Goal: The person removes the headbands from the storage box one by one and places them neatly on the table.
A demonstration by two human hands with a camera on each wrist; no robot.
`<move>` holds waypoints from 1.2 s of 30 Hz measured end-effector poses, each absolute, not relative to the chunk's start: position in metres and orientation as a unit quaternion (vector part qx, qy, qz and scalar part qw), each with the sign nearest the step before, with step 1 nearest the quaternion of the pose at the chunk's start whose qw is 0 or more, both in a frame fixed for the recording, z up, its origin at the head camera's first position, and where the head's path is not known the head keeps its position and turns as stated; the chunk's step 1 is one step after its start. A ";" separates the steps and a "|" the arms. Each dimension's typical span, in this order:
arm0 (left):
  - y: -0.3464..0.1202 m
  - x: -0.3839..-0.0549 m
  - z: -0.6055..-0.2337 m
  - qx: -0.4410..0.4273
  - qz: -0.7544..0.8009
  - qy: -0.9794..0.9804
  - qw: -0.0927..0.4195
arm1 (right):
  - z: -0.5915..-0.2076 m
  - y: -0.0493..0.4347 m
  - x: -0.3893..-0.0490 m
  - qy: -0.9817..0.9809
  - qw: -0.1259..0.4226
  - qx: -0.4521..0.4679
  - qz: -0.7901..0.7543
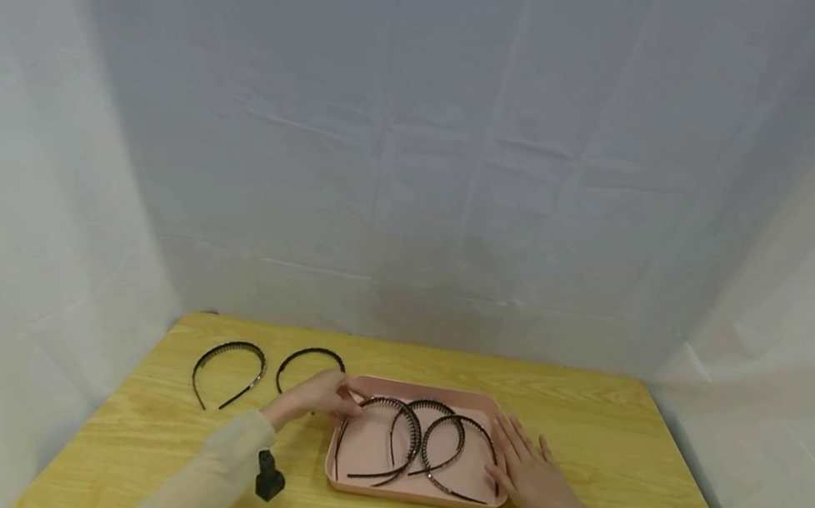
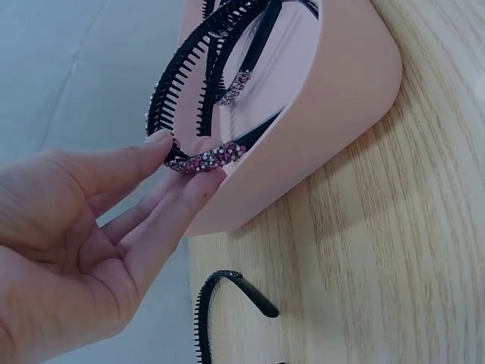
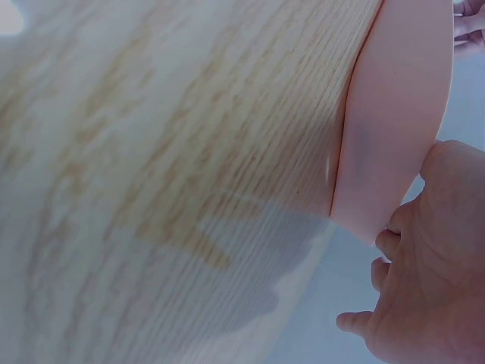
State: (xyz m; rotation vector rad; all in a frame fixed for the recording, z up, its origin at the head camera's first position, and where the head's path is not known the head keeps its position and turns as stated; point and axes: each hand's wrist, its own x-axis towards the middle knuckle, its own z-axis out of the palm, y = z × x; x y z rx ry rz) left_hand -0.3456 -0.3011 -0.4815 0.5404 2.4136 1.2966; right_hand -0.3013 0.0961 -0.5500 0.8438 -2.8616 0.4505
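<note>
A black toothed headband (image 2: 208, 161) with a sparkling pink-and-silver stone section is pinched between the thumb and fingers of my left hand (image 1: 322, 393). Its lower end dips inside the pink tray (image 1: 413, 497), at the tray's left side. Two other black headbands, one with its curve at the back middle (image 1: 463, 441) and one on the right (image 1: 485, 432), lie overlapping in the tray. My right hand (image 1: 536, 476) rests against the tray's right wall with its fingers extended, the thumb over the rim; the right wrist view shows it beside the outer wall (image 3: 394, 106).
Left of the tray, two more black headbands lie on the wooden table: one at the far left (image 1: 237, 344) and one partly behind my left hand (image 1: 313, 350). White sheets (image 1: 413, 204) hang behind the table and on both sides.
</note>
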 end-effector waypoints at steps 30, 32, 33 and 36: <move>-0.297 -0.346 -0.488 0.073 0.600 0.785 0.133 | -0.548 0.097 -0.302 -0.951 0.044 0.268 0.151; -0.298 -0.345 -0.488 0.069 0.602 0.785 0.127 | -0.547 0.096 -0.302 -0.947 0.047 0.277 0.157; -0.298 -0.345 -0.489 0.068 0.603 0.785 0.126 | -0.547 0.096 -0.301 -0.945 0.047 0.280 0.161; -0.300 -0.344 -0.490 0.068 0.609 0.781 0.125 | -0.546 0.096 -0.301 -0.944 0.047 0.283 0.164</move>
